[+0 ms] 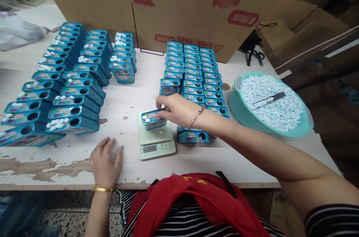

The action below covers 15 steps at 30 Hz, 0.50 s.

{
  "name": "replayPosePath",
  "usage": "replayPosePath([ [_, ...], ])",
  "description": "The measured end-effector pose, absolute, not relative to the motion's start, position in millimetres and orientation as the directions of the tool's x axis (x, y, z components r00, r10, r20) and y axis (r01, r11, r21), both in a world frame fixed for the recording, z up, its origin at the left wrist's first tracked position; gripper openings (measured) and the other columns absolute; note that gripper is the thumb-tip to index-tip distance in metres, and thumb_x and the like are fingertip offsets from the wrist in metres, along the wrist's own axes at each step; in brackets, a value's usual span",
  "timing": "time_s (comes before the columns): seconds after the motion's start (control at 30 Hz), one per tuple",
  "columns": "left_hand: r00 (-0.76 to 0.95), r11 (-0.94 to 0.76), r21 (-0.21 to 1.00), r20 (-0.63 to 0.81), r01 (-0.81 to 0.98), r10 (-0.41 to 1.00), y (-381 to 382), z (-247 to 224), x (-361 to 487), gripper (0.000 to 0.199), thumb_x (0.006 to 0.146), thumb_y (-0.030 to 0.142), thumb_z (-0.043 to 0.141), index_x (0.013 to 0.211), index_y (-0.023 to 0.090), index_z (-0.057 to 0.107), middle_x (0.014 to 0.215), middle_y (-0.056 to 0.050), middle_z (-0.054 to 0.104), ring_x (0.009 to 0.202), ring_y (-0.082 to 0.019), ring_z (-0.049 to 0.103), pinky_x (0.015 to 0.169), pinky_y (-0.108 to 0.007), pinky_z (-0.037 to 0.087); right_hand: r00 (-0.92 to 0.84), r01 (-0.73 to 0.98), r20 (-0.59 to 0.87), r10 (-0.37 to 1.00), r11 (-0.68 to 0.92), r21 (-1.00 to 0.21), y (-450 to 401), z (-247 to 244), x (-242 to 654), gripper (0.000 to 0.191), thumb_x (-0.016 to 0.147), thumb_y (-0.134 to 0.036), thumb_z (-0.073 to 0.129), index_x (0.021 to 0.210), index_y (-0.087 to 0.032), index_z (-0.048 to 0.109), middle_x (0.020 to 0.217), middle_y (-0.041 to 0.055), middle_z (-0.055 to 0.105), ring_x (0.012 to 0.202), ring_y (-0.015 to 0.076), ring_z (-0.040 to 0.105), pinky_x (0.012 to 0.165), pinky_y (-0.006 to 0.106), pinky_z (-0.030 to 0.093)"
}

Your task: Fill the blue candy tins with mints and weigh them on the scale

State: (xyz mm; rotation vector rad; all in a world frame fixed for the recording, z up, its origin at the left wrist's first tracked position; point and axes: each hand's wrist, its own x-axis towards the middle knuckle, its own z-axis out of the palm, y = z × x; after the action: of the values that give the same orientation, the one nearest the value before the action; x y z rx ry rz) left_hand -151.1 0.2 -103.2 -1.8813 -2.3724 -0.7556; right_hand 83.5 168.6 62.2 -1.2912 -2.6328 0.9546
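A pale green digital scale [157, 138] sits on the table in front of me. On its platform lies a small blue candy tin [153, 124], a few white candies on its top face. My right hand [176, 108] reaches over from the right, its fingers closed on the far right end of that tin; the fingertips are partly hidden. Palm down near the table's front edge, my left hand [105, 160] rests left of the scale, fingers apart and nothing in them.
Rows of blue tins [75, 91], many topped with white candies, stand on the left. More tins [193, 76] fill a block behind my right arm. At right, a turquoise basin [238, 106] of white candies holds a flat scoop [270, 99]. A large cardboard box [179, 16] closes off the back.
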Motion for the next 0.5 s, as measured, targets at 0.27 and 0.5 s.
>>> replayPosePath([
  [0.27, -0.283, 0.165, 0.364, 0.300, 0.917, 0.911, 0.6, -103.8, -150.8, 0.036, 0.085, 0.039, 0.052, 0.113, 0.017, 0.057, 0.120, -0.015, 0.054, 0.113, -0.028, 0.050, 0.099, -0.047, 0.038, -0.659, 0.682, -0.175, 0.732, 0.483, -0.549, 169.3, 59.3, 80.5, 0.023, 0.088, -0.036, 0.058, 0.094, -0.013, 0.061, 0.068, 0.0022, 0.057, 0.061, 0.0107, 0.045, 0.057, 0.022, 0.026],
  [0.5, -0.269, 0.153, 0.350, 0.312, 0.924, 0.911, 1.1, -103.3, -150.7, 0.036, 0.085, 0.039, 0.052, 0.112, 0.016, 0.057, 0.119, -0.015, 0.055, 0.112, -0.028, 0.051, 0.098, -0.046, 0.038, -0.651, 0.713, -0.200, 0.732, 0.499, -0.492, 169.5, 61.1, 80.4, 0.013, 0.087, -0.025, 0.058, 0.092, -0.013, 0.062, 0.074, 0.0048, 0.059, 0.067, 0.0126, 0.048, 0.060, 0.023, 0.029],
])
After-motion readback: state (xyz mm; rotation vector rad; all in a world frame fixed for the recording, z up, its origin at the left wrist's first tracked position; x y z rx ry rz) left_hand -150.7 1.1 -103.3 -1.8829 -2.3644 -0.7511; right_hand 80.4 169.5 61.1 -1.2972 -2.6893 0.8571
